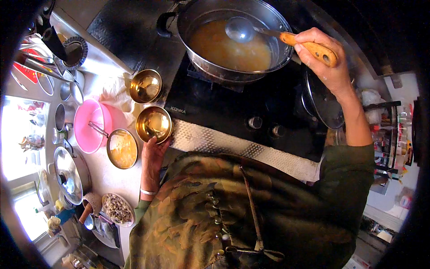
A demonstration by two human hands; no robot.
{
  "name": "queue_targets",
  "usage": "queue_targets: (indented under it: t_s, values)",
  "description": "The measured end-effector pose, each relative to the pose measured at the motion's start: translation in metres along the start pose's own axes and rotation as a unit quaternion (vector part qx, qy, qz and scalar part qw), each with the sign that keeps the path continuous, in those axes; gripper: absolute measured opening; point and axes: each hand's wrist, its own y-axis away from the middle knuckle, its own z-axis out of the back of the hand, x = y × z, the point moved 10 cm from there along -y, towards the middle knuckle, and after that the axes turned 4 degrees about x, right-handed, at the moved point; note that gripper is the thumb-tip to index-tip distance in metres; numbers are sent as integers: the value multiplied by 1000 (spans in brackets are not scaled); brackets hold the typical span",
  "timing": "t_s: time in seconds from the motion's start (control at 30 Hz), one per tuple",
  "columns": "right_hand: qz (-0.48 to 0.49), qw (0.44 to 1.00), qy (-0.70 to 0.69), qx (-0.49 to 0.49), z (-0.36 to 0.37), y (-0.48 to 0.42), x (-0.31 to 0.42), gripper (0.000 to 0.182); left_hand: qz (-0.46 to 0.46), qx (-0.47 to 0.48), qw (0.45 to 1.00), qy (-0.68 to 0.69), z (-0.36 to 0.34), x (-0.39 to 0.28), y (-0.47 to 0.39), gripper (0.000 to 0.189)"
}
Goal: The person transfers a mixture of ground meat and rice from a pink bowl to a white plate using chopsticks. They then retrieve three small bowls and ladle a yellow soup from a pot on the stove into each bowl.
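My right hand [320,62] grips the wooden handle of a metal ladle [240,29], whose bowl is over the soup in a large steel pot [218,72] on the black gas stove. With its fingers at the near rim, my left hand [154,151] holds a gold-coloured metal bowl [154,124] that looks empty inside. A second gold-coloured bowl [145,86] stands just beyond it. Left of my left hand, a bowl of orange-yellow food [122,149] sits on the white counter beside a pink plastic basin [92,126].
Two knobs [255,122] stick up from the stove front. A glass lid [324,101] lies right of the stove. On the left counter are a lidded pan [69,175], a mortar with a wooden pestle [88,208] and a plate of chopped food [117,209].
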Motion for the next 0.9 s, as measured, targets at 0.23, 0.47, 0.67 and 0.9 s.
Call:
queue_targets:
  t_s: [0.23, 0.47, 0.67, 0.9]
  values:
    - [92, 989, 84, 80, -43, -2, 32, 17, -49, -9, 998, -43, -18, -19, 12, 48]
    - [46, 996, -55, 55, -24, -6, 46, 13, -49, 47, 995, -78, -45, -34, 22, 54]
    - [-22, 999, -24, -23, -12, -6, 16, 8, -53, 90, 988, -118, -65, -32, 27, 56]
    - [-109, 992, -22, -57, 1, 10, -15, 6, -52, 99, 988, -103, -70, -29, 30, 57]
